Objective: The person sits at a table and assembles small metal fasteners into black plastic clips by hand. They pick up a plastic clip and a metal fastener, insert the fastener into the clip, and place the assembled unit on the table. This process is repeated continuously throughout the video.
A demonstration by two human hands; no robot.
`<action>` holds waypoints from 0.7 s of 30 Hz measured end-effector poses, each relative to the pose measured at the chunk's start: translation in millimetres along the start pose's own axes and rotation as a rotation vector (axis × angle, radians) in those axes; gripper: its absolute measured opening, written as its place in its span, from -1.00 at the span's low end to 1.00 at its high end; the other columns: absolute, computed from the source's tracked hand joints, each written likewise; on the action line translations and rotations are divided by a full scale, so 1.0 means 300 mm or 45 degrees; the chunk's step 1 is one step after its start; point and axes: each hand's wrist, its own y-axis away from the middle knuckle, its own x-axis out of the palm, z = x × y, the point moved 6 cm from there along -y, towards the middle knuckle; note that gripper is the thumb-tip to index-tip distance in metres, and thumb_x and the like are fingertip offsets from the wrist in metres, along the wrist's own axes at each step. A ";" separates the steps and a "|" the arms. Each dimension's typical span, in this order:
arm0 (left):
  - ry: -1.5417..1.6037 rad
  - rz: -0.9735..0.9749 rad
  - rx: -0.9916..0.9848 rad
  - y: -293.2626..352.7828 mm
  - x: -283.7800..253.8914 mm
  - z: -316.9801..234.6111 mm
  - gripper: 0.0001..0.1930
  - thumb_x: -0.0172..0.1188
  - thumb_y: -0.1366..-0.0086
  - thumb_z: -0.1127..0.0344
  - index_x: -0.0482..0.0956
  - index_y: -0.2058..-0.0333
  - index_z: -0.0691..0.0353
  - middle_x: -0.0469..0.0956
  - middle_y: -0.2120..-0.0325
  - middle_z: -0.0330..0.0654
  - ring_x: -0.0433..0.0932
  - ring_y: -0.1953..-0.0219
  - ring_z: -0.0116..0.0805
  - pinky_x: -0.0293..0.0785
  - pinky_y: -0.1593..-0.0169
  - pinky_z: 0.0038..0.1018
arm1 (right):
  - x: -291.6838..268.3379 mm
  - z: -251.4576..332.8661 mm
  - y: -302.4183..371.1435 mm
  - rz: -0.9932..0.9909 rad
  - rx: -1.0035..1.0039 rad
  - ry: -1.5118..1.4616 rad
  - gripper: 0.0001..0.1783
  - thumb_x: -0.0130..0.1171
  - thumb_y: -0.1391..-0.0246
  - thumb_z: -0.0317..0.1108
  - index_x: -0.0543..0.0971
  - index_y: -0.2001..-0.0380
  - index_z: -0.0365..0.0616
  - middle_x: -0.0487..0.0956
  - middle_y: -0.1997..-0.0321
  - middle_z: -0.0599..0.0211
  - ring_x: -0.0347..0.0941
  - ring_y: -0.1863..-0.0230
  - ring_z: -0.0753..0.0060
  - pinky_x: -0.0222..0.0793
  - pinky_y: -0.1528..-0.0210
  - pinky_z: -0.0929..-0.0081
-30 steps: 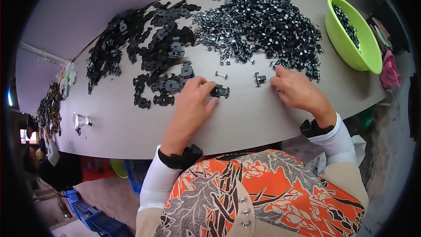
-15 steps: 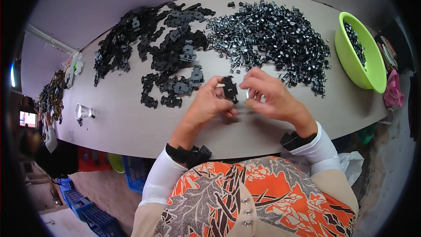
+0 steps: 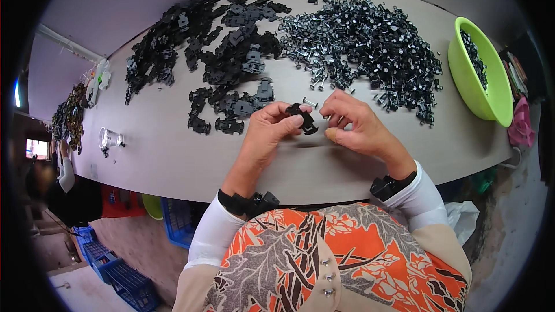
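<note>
My left hand [image 3: 267, 133] pinches a black plastic toy-car chassis [image 3: 303, 121], its flat side tilted toward me. Just to its right, my right hand [image 3: 359, 124] has its fingers closed on a small wheel axle [image 3: 326, 117], mostly hidden by the fingertips. The two hands are close together above the table, with a narrow gap between them. Beyond them a loose wheel axle [image 3: 310, 103] lies on the tabletop. A large heap of wheel axles [image 3: 370, 46] with dark wheels spreads behind my right hand. Dark chassis pieces [image 3: 231, 63] are piled behind my left hand.
A lime-green basin [image 3: 483, 75] holding more small parts stands at the table's right end. On the left lies a clear plastic cup [image 3: 108, 138]. Another person [image 3: 58, 188] works at the far left beside a heap of parts [image 3: 70, 118]. Blue crates [image 3: 130, 283] stand below.
My left hand has turned the chassis and shifted slightly up. My right fingers have closed in further around the axle. The whole view has shifted a little.
</note>
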 end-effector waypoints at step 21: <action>-0.059 -0.135 0.080 0.053 -0.020 0.038 -0.78 0.27 -0.12 0.52 0.51 0.24 0.35 0.55 0.41 -0.19 0.57 0.43 -0.42 0.58 0.32 -0.54 | 0.067 0.102 0.022 -0.032 -0.460 0.321 -0.60 0.19 0.22 -0.60 0.49 0.19 -0.16 0.45 0.18 0.20 0.48 0.24 0.12 0.45 0.29 0.35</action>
